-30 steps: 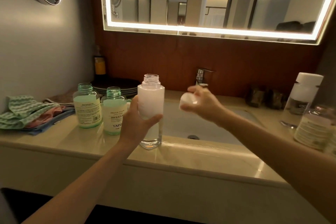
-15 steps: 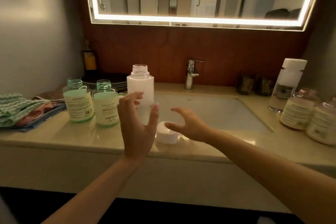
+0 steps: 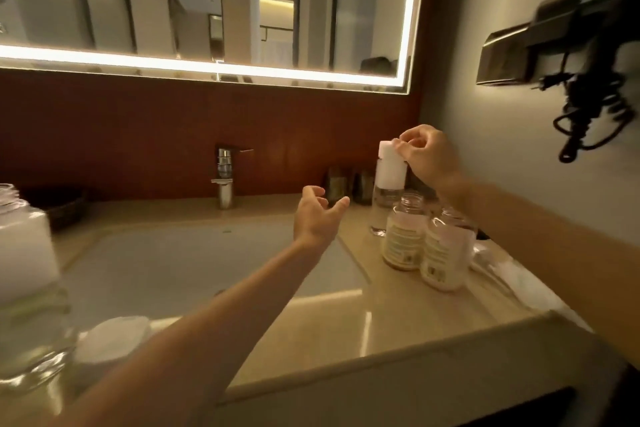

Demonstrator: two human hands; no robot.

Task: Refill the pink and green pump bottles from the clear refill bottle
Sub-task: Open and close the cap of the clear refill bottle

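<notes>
Right hand (image 3: 427, 158) is pinching the white cap (image 3: 386, 150) atop the tall clear bottle (image 3: 390, 174); left hand (image 3: 317, 215) is hovering outstretched, fingers loosely curled, empty.

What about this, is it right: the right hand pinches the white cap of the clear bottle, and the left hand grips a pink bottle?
No. The head view shows the left hand open, gripping nothing, apart from the pink bottles. The right hand does pinch the white cap of the clear bottle.
</notes>
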